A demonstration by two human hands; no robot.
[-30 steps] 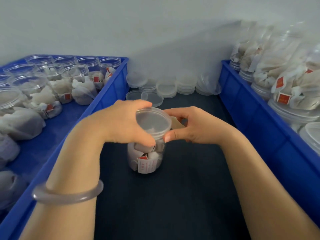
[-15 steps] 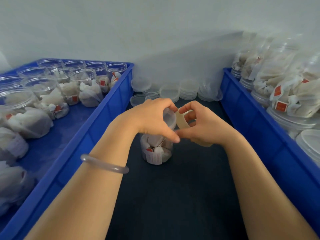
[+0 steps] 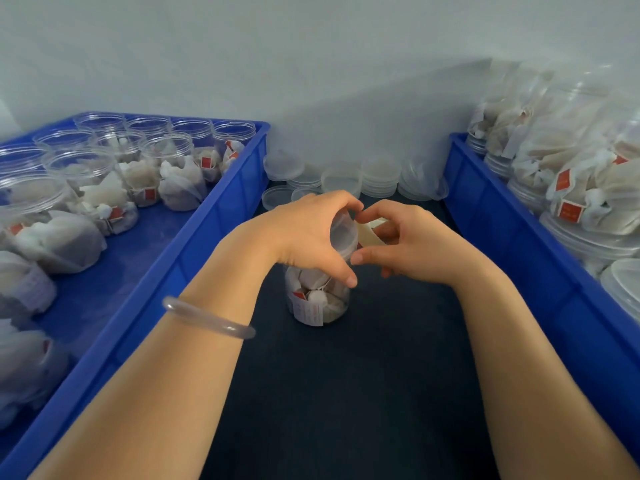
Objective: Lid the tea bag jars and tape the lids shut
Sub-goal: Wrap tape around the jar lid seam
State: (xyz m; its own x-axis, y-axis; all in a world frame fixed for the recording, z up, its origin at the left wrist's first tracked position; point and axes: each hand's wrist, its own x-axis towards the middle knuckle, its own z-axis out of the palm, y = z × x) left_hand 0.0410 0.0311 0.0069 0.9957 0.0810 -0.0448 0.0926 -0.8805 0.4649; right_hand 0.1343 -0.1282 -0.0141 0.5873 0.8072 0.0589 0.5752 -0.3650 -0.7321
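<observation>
Step in hand: taping the lid (image 3: 341, 237) to the jar (image 3: 317, 303). I judge the wrap is only starting.
Jar: it stands upright on the middle of the dark work surface (image 3: 346, 393), between the two blue crates, with tea bags showing through its wall and the lid on.
Left hand: your left hand (image 3: 304, 237) has fingers and thumb curled over the lid and the jar's neck, clamping both from above.
Right hand: your right hand (image 3: 419, 247) grips the tape roll (image 3: 370, 235) in curled fingers just beside the lid, with forefinger and thumb reaching to its rim.
Tape end: I cannot tell whether it is stuck down yet, because your fingertips hide it.
Doing it well: press the end flat across the seam so half sits on the lid skirt and half on the jar. Then pull the roll round under light tension while the left hand turns the jar.
Grip: move your left fingers off the seam before the tape reaches them, or they will be taped over.
Risk: slack tape will probably wrinkle and leave gaps.
Spare lids (image 3: 379, 174): they are stacked along the far edge, by the wall.
Left crate (image 3: 194, 258): it holds open jars (image 3: 166, 157) that are not yet lidded.
Right crate (image 3: 512, 244): it holds lidded jars (image 3: 568, 188) in a pile.
</observation>
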